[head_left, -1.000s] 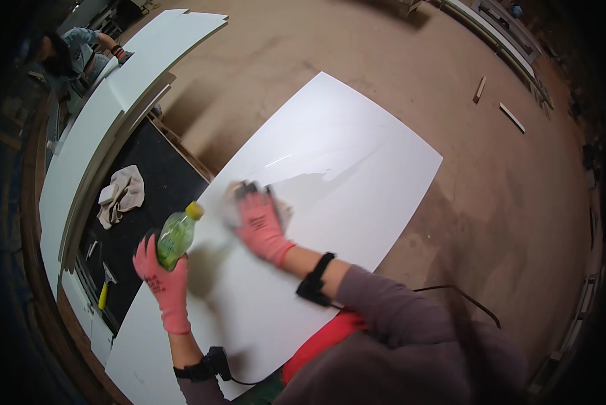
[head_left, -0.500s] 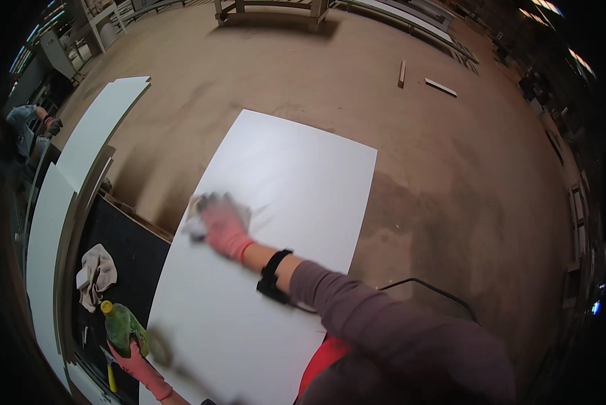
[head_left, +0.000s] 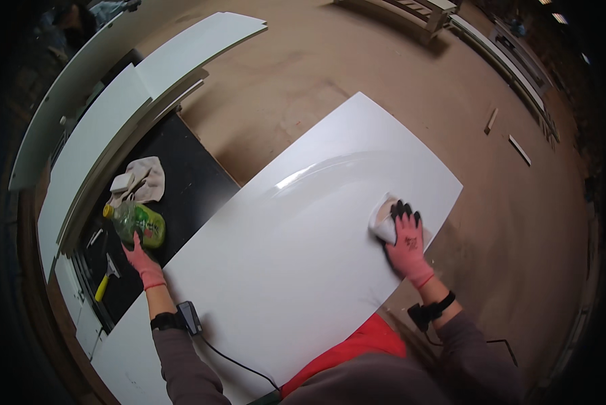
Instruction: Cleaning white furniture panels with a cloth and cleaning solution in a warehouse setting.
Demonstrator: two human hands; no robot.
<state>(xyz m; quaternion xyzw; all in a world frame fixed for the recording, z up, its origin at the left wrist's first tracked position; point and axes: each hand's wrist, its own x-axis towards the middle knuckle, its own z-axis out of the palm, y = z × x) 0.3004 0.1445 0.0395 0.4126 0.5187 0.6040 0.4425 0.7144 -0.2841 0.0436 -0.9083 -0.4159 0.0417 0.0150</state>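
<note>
A large glossy white panel [head_left: 269,263] lies across the middle. My right hand [head_left: 409,248], in a pink glove with dark fingertips, presses a folded whitish cloth [head_left: 382,217] onto it near its right edge. A shiny wet-looking arc [head_left: 310,174] curves over the panel's far part. At the left, my left hand [head_left: 142,262], in a matching glove, is closed round the lower part of a clear plastic bottle [head_left: 148,225] with a yellow cap and green label. The bottle is over the black tabletop; whether it rests there I cannot tell.
On the black tabletop [head_left: 188,175] lie a crumpled beige rag [head_left: 153,179], a small white block [head_left: 121,183] and a yellow-handled scraper [head_left: 102,286]. Long white boards [head_left: 100,142] stand stacked at the left. A cable [head_left: 235,365] crosses the panel's near side. Two short strips lie on the floor.
My right hand has swept the cloth from the panel's left side to its right edge, and a shiny arc shows behind it. The view has turned leftward. My left hand still grips the bottle.
</note>
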